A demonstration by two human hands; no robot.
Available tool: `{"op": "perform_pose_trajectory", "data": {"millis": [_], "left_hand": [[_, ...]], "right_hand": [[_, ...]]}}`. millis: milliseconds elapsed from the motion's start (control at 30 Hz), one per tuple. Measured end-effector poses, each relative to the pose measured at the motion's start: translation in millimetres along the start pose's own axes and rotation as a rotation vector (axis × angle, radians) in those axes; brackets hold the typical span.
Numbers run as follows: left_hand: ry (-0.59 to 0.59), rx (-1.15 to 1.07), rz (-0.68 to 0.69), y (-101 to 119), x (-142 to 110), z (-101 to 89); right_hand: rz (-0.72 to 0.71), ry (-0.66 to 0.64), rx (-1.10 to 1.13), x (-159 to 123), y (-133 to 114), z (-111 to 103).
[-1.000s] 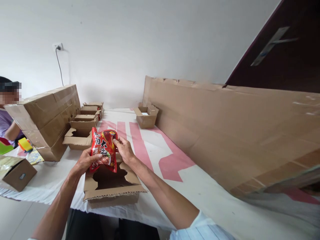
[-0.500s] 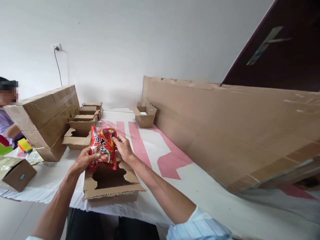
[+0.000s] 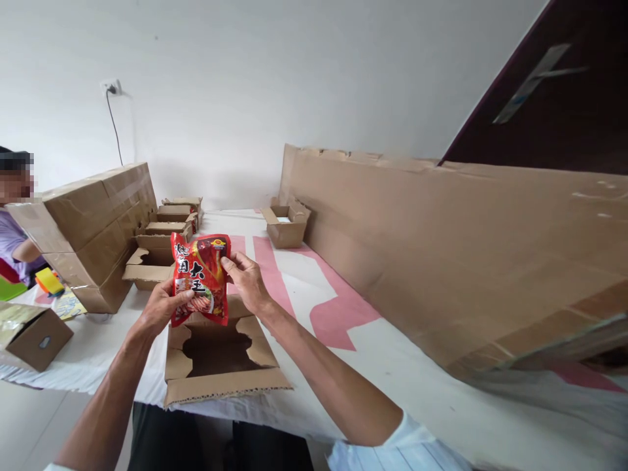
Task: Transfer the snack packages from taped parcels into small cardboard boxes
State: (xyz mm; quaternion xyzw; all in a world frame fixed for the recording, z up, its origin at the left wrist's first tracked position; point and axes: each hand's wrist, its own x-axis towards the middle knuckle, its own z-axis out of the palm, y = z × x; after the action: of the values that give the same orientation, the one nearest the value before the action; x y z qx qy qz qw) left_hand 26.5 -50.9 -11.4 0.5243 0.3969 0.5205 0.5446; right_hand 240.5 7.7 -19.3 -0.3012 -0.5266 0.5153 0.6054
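A red printed food packet [image 3: 209, 278] with dark characters is held upright between my two hands, its front facing me. My left hand [image 3: 164, 306] grips the lower left edge, thumb across the front. At the upper right edge, my right hand [image 3: 248, 278] pinches the packet between thumb and fingers. Below it stands a cardboard box [image 3: 230, 383] with its flaps spread, at the near table edge; the inside I can see is dark. The packet hides part of the box's far flap.
Several opened boxes [image 3: 152, 258] line up behind, beside a stack of taped cartons [image 3: 93, 229]. A small box [image 3: 287, 229] stands by a long cardboard panel [image 3: 417, 261]. At left are a closed box [image 3: 42, 340], a yellow tape roll [image 3: 49, 281] and a person in purple [image 3: 17, 242].
The packet has risen slightly and tilted a little in both hands. The box below has shifted a little toward me, showing more of its opening.
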Motion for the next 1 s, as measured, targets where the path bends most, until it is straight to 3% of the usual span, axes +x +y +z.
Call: {"op": "perform_pose_trajectory", "data": {"millis": [100,200,300,400,567,700,767,867,1000], "left_hand": [[0.055,0.042,0.067,15,-4,-9.1],[0.182,0.042,0.150,33,-6,-26.7],[0.318,0.079,0.184,45,-9,-50.1],[0.365,0.247,0.135,48,-13,-79.3],[0.199,0.662,-0.032,35,-11,-133.9],[-0.007,1.094,-0.184,20,9,-161.5],[-0.054,1.285,-0.229,13,25,-166.3],[-0.059,1.392,-0.245,6,50,-165.6],[0.050,1.529,-0.220,-5,73,-158.8]], "right_hand": [[-0.026,-0.046,-0.024,-8,-5,-8],[-0.065,-0.046,-0.129,-21,-6,-23],[-0.101,-0.038,-0.300,-38,1,-42],[-0.073,-0.001,-0.433,-58,17,-60],[0.037,0.044,-0.453,-86,51,-82],[0.140,0.058,-0.400,-98,67,-89],[0.183,0.047,-0.353,-100,68,-90],[0.225,0.010,-0.296,-100,63,-89],[0.263,-0.029,-0.279,-101,54,-87]]}}
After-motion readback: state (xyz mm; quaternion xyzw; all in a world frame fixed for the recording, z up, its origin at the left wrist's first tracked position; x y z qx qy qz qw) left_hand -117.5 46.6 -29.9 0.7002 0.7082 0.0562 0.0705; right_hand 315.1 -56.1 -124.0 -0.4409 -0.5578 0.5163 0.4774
